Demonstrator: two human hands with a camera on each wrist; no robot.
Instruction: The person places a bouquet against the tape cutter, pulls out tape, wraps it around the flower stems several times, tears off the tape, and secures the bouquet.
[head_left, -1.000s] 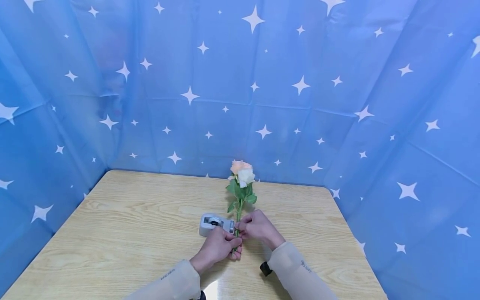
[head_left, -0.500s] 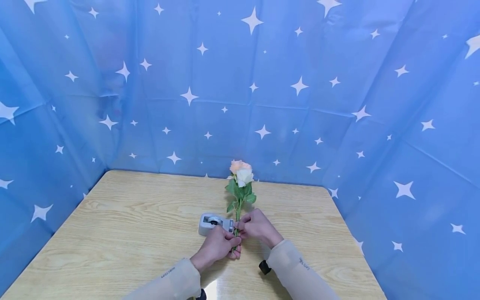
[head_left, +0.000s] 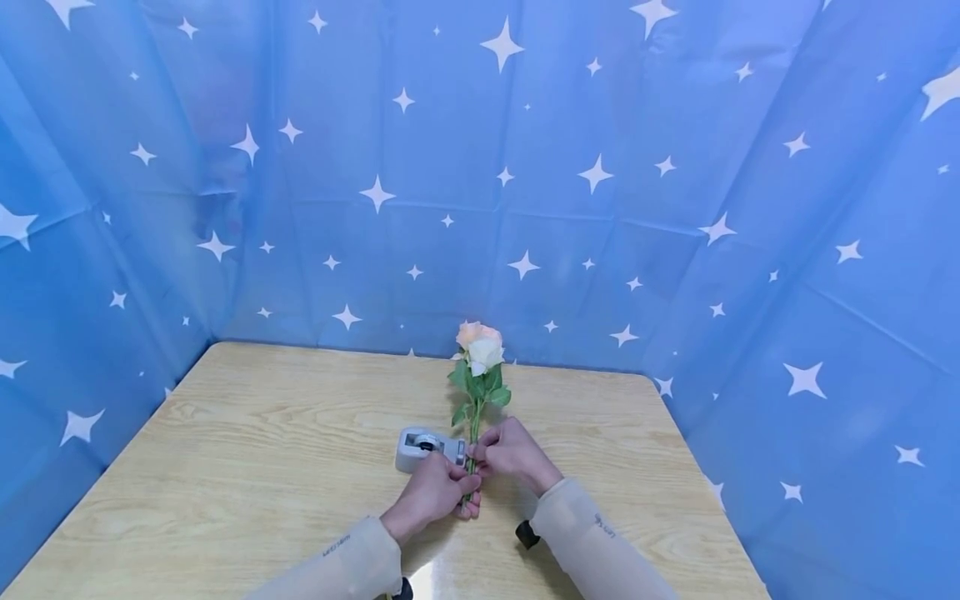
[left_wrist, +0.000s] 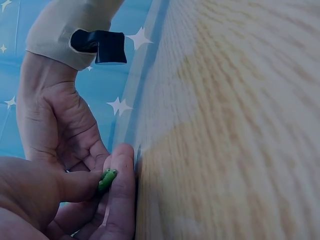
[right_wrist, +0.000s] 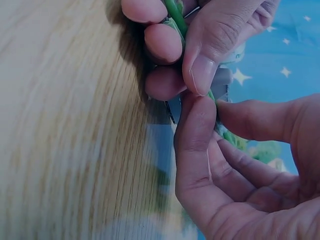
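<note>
The relation that counts is along the stems [head_left: 474,422] — their long axis runs roughly from 6:30 to 12:30 o'clock, with both hands on the lower part. The left hand [head_left: 429,492] is nearer the cut ends; its thumb and fingers pinch the stems, and a green tip shows between them in the left wrist view. The right hand [head_left: 517,455] sits at about 1 o'clock from the left, its thumb and forefinger brought together on the stems just above. Whether a strip of tape is also caught there is too small to tell.

From the grip, the peach flower [head_left: 470,333] and the white flower [head_left: 486,355] lie at 12 o'clock, near the far edge of the table [head_left: 300,417], with the right hand closer to them. The tape dispenser [head_left: 409,460] stands at 9 o'clock from the right hand, its narrow end pointing to 3 o'clock, just beside the stems; whether it touches them I cannot tell.

The petals are soft-looking and ruffled, the leaves [head_left: 495,395] broad and pointed, the stems thin and green. The dispenser is a smooth, pale grey block with a round roll [head_left: 428,441] in its hollow. The tabletop has streaky wood grain — beyond it hangs a creased blue curtain [head_left: 450,150] with white four-pointed stars.
</note>
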